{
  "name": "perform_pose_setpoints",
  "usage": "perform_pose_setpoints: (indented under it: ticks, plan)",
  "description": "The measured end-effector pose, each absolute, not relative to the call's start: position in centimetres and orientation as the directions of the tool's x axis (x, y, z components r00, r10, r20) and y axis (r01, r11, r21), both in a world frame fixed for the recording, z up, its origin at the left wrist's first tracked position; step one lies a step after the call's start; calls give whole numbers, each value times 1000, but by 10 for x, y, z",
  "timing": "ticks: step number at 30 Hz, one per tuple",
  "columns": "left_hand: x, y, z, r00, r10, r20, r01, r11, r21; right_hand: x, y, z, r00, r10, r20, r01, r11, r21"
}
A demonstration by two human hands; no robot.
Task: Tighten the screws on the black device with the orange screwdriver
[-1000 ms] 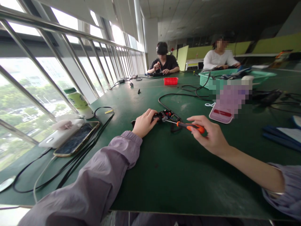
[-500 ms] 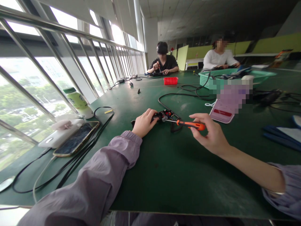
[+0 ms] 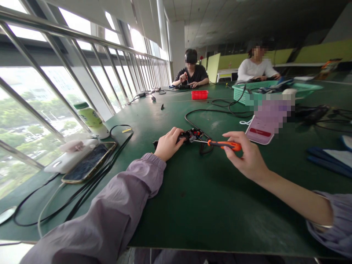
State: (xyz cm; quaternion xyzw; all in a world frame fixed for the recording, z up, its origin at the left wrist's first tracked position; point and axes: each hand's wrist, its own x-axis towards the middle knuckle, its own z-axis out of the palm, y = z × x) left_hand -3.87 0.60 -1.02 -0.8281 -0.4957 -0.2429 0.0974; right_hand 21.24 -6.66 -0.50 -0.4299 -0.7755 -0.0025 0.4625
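Observation:
My left hand [image 3: 169, 143] is closed around a small black device [image 3: 192, 135] lying on the green table [image 3: 209, 205]. Red bits and a black cable show at the device's right end. From the right, my right hand [image 3: 246, 154] holds an orange and black screwdriver [image 3: 225, 145] by its handle, between thumb and fingers. The screwdriver lies nearly level, its metal shaft pointing left with the tip at the device. Whether the tip sits in a screw is too small to tell.
At left are a phone [image 3: 89, 162], a white case [image 3: 70, 156], cables and a green bottle [image 3: 92, 119]. A pink phone [image 3: 261, 128], green basket [image 3: 240, 94] and red tray [image 3: 200, 95] stand beyond my right hand. Two people sit at the far side.
My right hand and the screwdriver have shifted very slightly to the right. My left hand and the device look unmoved.

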Motion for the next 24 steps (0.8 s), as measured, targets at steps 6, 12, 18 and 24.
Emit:
perform_pose_setpoints:
  ticks: [6,12,18,24]
  plan:
    - [-39,6,-9,393,776,493,866,-492,85,214,-64,-6,-209,662,720,667,635,-390]
    - [-40,6,-10,401,768,499,861,-502,80,212,-68,-4,-219,722,657,647,611,-456]
    - [-40,6,-10,400,773,492,858,-504,95,212,-65,-7,-191,620,761,625,674,-393]
    - [-42,4,-8,438,747,500,842,-536,63,213,-63,-7,-215,611,762,634,681,-367]
